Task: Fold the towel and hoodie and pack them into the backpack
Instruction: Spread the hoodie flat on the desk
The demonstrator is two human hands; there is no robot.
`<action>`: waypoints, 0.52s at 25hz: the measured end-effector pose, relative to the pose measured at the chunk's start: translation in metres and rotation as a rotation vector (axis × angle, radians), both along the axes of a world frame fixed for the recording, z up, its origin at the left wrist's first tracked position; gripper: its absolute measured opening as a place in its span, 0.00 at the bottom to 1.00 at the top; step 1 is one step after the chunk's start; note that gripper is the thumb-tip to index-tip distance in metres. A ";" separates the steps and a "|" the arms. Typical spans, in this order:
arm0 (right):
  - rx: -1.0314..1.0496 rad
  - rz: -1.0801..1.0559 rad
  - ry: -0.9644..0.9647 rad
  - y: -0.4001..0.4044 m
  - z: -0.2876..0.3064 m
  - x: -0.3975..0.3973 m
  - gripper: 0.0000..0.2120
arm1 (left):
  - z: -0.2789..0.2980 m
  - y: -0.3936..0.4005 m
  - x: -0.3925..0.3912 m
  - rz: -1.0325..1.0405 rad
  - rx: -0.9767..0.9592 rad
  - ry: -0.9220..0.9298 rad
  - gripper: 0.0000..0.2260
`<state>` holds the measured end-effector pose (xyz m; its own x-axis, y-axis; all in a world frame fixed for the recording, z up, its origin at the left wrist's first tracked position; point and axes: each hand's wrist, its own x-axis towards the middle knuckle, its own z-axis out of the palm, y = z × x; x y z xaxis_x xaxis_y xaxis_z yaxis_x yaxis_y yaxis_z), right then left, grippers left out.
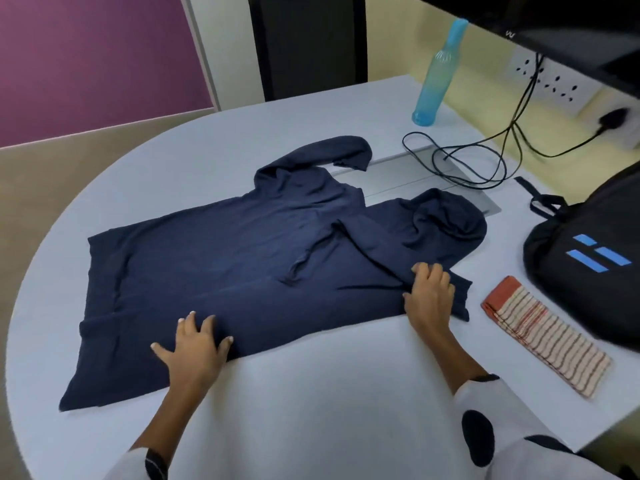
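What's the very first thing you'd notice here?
A big navy blue hoodie spread flat mid-table, with the left hand and right hand on its near edge. Right of it lies a folded striped towel beside a black backpack.

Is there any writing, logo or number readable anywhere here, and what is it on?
"vu": small pale letters on the lower edge of the black monitor, seen at an angle, so the reading is uncertain.
Backpack: three blue bars, a mark with no letters.
Bottle, hoodie, towel: no text visible.
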<state>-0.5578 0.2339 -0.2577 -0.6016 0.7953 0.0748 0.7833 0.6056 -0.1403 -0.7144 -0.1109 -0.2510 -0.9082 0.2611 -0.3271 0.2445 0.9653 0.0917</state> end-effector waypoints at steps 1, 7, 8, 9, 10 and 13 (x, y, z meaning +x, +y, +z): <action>-0.028 -0.036 -0.075 0.015 -0.001 0.003 0.23 | 0.003 0.017 0.009 -0.014 0.052 0.000 0.23; -0.272 0.069 0.241 0.031 0.020 0.006 0.09 | 0.018 0.083 0.050 0.055 0.498 -0.201 0.25; -0.364 0.085 0.314 0.023 0.029 0.002 0.09 | 0.022 0.090 0.055 0.105 0.637 -0.280 0.27; -0.455 0.100 0.374 0.012 0.039 -0.003 0.09 | 0.029 0.097 0.061 0.155 0.758 -0.366 0.27; -0.537 0.116 0.430 0.000 0.047 -0.009 0.09 | 0.038 0.104 0.066 0.195 0.859 -0.471 0.25; -0.736 0.183 0.523 -0.043 0.071 -0.031 0.17 | 0.062 0.121 0.076 0.210 1.011 -0.723 0.34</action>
